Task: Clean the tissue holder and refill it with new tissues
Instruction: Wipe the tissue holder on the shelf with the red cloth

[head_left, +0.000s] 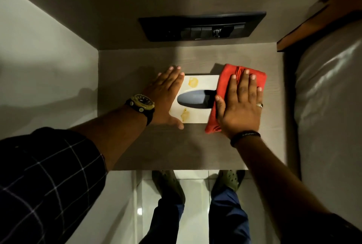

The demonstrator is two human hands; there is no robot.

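A white tissue holder (203, 84) with yellow leaf prints and a dark oval slot lies flat on a grey bedside table (176, 145). My left hand (166, 94) rests flat against the holder's left end, thumb along its near edge, fingers spread. My right hand (240, 104) presses flat on a folded red cloth (228, 75) that covers the holder's right end. No tissues show in the slot.
A dark switch panel (201, 26) is mounted on the wall behind the table. A bed with a glossy cover (329, 106) borders the right side, under a wooden headboard (321, 14). A wall stands on the left. My feet stand on a tiled floor (195, 194) below.
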